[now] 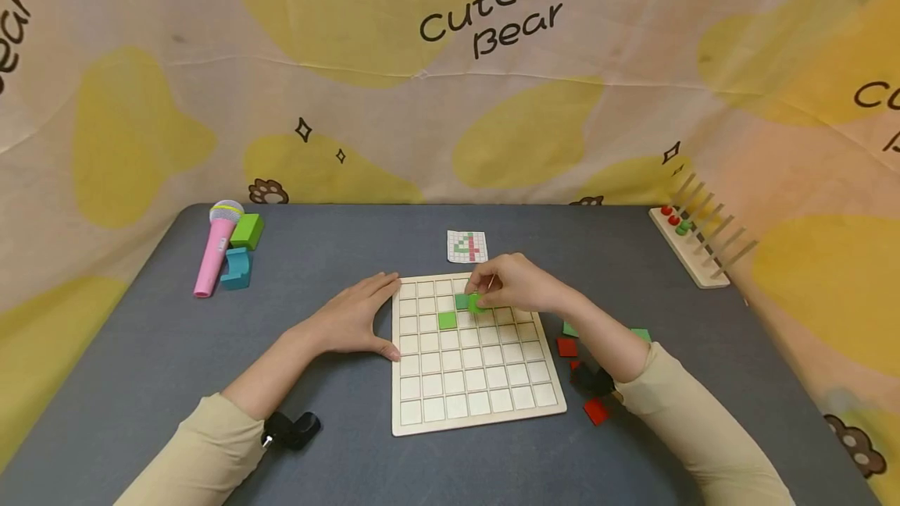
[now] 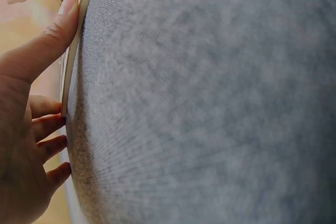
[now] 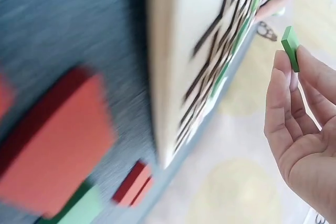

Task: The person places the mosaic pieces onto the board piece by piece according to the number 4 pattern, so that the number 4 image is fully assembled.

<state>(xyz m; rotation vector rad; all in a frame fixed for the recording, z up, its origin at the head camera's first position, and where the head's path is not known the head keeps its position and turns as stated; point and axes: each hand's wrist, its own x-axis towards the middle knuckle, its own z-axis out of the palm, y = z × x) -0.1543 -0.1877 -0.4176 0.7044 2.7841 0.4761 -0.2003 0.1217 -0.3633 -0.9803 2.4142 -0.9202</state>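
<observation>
A white wooden grid board (image 1: 457, 381) lies on the dark table. Over its upper part, my right hand (image 1: 520, 283) pinches a green square tile (image 3: 290, 49) between thumb and fingertips; the right wrist view shows the tile raised off the board. Nearby in the grid sit a darker green tile (image 1: 461, 301) and a light green tile (image 1: 447, 320). My left hand (image 1: 351, 315) rests at the board's left edge, thumb and fingers spread and touching it. In the left wrist view the thumb (image 2: 60, 27) lies along the board's side.
A small pattern card (image 1: 467, 247) lies behind the board. Loose red tiles (image 1: 596, 411) and green tiles are right of it, partly under my forearm. At far left are a pink microphone (image 1: 214, 252), a green block (image 1: 248, 231) and a blue block (image 1: 237, 269). A pegboard (image 1: 689, 248) stands far right.
</observation>
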